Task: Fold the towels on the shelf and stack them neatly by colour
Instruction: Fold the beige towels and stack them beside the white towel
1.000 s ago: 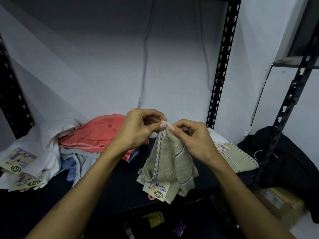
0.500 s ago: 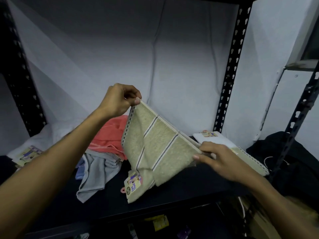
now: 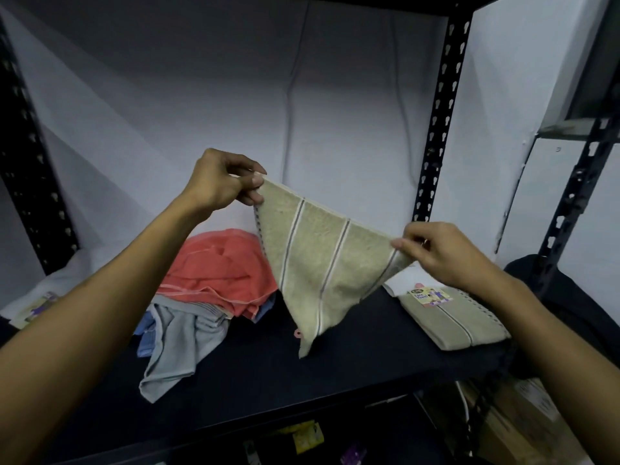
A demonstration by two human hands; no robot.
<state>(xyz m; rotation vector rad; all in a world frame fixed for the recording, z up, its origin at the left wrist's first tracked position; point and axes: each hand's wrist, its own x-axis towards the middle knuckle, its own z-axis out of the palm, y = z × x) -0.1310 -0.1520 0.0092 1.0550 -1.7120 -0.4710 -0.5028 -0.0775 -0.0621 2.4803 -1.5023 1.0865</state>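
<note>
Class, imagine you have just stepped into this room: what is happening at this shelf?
A person is sorting towels on a dark shelf. The left hand and the right hand each pinch a top corner of a beige striped towel, holding it spread in the air above the shelf. A folded beige towel with a label lies at the right. An unfolded heap with a coral towel and a grey towel lies at the left.

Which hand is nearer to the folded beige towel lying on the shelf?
Right. The right hand pinches the held towel's corner just above the folded beige towel; the left hand pinches the opposite corner, higher and well to its left.
</note>
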